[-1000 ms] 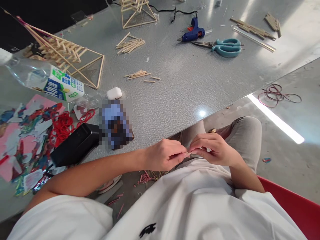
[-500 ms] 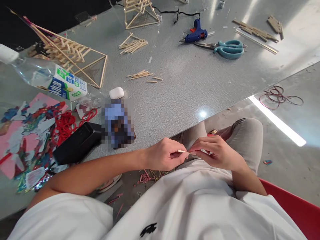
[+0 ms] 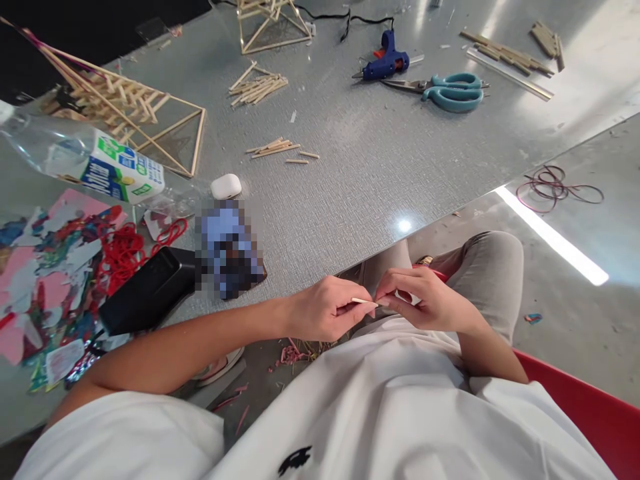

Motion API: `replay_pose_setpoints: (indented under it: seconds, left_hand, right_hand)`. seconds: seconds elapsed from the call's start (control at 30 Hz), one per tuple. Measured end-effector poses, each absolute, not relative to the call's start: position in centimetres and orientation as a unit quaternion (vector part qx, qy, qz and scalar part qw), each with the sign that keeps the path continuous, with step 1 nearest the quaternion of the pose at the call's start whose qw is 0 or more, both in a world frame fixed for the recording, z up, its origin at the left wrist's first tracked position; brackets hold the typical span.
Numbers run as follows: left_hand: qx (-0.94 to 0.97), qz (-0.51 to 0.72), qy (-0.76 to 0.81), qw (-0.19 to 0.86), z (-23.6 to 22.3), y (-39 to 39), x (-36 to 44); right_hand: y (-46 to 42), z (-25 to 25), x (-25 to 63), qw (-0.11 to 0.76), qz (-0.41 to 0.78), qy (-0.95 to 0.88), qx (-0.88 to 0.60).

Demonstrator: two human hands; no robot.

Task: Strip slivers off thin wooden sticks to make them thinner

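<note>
Over my lap, just off the table's near edge, my left hand pinches a short, thin wooden stick between thumb and fingers. My right hand meets it from the other side, its thumb and index fingertip closed at the stick's right end. Part of the stick is covered by the fingers. Beyond my hands on the table lie a small bunch of cut wooden sticks and a larger pile of them.
A phone, a white earbud case, a black box and a plastic bottle stand at left. A stick-built frame leans behind. Farther off lie a blue glue gun and scissors. Cord lies on the floor.
My right fingers have shifted slightly and opened a wider gap between thumb and index behind the pinch. More of the stick shows, tilted a little. The view has moved slightly.
</note>
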State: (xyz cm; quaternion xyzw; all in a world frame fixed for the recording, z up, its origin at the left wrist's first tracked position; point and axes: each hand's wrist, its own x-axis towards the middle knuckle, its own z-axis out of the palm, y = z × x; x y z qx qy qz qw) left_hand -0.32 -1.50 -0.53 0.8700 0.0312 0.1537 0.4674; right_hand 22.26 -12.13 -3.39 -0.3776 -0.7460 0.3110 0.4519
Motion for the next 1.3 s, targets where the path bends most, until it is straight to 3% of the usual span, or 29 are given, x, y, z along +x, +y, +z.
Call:
replay_pose_setpoints:
  seconds: [0.1,0.43,0.77,1.03,1.2,1.3]
  left_hand:
    - [0.867,0.131,0.042,0.479,-0.4,-1.4,-0.4]
    - [0.840,0.018,0.106,0.531,0.2,-1.0,-0.7]
    - [0.834,0.081,0.080,0.540,0.1,-1.1,-0.6]
    - [0.814,0.075,0.101,0.567,0.2,-1.1,-0.8]
    - [0.797,0.089,0.097,0.590,0.1,-1.1,-0.8]
    - [0.788,0.061,0.112,0.603,0.2,-1.0,-0.9]
  right_hand:
    - [-12.3,-3.3,22.2,0.443,0.291,-0.754,-0.388]
    - [-13.0,-2.9,21.5,0.414,0.052,-0.797,-0.437]
    - [-13.3,-2.7,23.1,0.427,0.206,-0.735,-0.484]
    - [-12.2,-5.3,20.5,0.232,0.299,-0.781,-0.497]
    - [-11.2,-7.9,16.9,0.272,0.336,-0.779,-0.453]
    - [-11.5,-6.5,18.4,0.352,0.369,-0.727,-0.460]
